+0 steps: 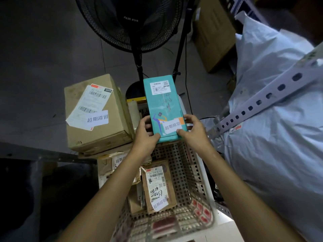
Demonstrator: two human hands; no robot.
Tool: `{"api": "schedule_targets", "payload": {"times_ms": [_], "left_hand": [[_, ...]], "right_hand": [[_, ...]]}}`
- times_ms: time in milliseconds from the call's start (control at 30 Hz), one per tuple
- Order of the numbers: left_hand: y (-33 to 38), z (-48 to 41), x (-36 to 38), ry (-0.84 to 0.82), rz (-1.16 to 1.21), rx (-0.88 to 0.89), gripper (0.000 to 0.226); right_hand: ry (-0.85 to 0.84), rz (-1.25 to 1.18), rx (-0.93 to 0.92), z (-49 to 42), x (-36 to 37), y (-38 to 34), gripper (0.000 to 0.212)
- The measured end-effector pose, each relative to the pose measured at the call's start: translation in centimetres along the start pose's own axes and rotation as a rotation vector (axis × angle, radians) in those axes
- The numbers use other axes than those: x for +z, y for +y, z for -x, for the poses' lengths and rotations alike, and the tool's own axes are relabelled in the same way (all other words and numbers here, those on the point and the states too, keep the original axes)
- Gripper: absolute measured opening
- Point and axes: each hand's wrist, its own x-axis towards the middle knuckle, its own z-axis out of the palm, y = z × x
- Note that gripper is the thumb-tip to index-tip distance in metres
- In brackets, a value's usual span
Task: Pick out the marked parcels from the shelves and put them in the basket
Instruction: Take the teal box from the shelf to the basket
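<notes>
A long teal parcel (161, 103) with a shipping label and a white marked sticker is held over the far end of the white perforated basket (188, 173). My left hand (146, 131) grips its near left corner, and my right hand (191, 130) grips its near right corner. Inside the basket lies a brown envelope parcel (160, 187) with a barcode label, handwriting and a marked sticker, among other brown parcels. A large cardboard box (96, 112) with a marked sticker rests on the basket's far left side.
A black pedestal fan (132, 21) stands just beyond the basket. Big pale plastic sacks (279, 102) and a perforated grey shelf post (258, 102) crowd the right side. A cardboard box (213, 32) sits on the floor at the back. Dark furniture lies at lower left.
</notes>
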Motion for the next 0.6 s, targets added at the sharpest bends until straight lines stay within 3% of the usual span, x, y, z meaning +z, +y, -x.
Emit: {"api": "schedule_targets", "payload": {"times_ms": [367,600], "left_hand": [[-0.4,0.4,-0.4,0.03,-0.023,-0.035,0.067],[2.7,3.4,-2.0,0.013,-0.32,0.05,0.048]], "right_hand": [[-0.059,-0.046,0.018,0.2,0.2,0.3,0.052],[-0.11,0.236,-0.008,1.3,-2.1,-2.9,0.042]]}}
